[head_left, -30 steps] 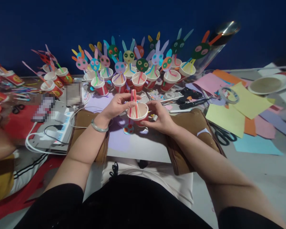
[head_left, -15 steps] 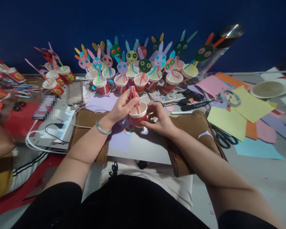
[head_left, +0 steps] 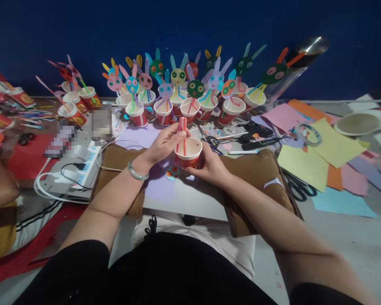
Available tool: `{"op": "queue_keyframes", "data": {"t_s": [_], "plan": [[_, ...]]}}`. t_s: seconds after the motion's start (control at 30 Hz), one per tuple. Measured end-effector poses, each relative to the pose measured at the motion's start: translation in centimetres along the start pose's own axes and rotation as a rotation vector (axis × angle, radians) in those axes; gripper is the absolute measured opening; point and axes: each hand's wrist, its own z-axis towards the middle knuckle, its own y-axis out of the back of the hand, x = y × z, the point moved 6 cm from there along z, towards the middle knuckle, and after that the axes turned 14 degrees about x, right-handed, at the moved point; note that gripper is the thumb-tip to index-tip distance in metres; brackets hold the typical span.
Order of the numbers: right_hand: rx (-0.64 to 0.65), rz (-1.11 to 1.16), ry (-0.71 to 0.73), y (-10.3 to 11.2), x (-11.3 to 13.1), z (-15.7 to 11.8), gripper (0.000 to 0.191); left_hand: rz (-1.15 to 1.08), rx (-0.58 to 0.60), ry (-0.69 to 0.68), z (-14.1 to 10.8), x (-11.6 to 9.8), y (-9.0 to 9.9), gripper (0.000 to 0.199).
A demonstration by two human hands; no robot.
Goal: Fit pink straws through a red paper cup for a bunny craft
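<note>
A red paper cup [head_left: 193,162] with a white rim is held upright above the table in front of me. My right hand [head_left: 213,166] wraps round its right side and lower edge, with the far fingers hidden behind it. At the cup's left rim my left hand [head_left: 169,143] pinches red drinking straws [head_left: 184,146], bent at the top, which stand against the cup wall; how many there are is unclear. Just below the cup lies a light blue round paper face [head_left: 172,173] with orange eyes. The white work surface [head_left: 190,199] is beneath my hands.
Behind stand several finished cups with paper rabbit heads [head_left: 195,89]. Scissors [head_left: 213,143], a black glue gun [head_left: 254,129] and coloured paper [head_left: 305,165] lie to the right. A power strip [head_left: 85,169] with cables is left, near another person's arm [head_left: 0,178].
My right hand has closed from spread fingers to a grip round the cup. The cup has shifted slightly right, and the straws remain in my left hand.
</note>
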Motion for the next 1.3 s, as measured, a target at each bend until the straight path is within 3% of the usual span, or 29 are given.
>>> {"op": "queue_keyframes", "data": {"t_s": [0.2,0.4,0.77,1.13,1.3], "plan": [[-0.004,-0.065,-0.030,0.3,0.0,0.1,0.079,0.021,0.064,0.011,0.1,0.0,1.7,0.036],[0.020,-0.030,-0.001,0.1,0.3,0.1,0.079,-0.042,0.022,0.055,0.0,0.0,1.3,0.040],[-0.023,-0.082,-0.041,0.5,0.1,0.1,0.077,0.118,-0.058,-0.026,-0.3,-0.5,1.1,0.038],[-0.009,-0.094,-0.002,0.3,0.2,0.0,0.079,-0.073,0.035,0.050,-0.1,-0.8,0.9,0.045],[0.024,-0.084,0.019,-0.2,-0.1,0.0,0.079,-0.038,0.081,0.029,-0.1,-0.9,1.0,0.047]]}}
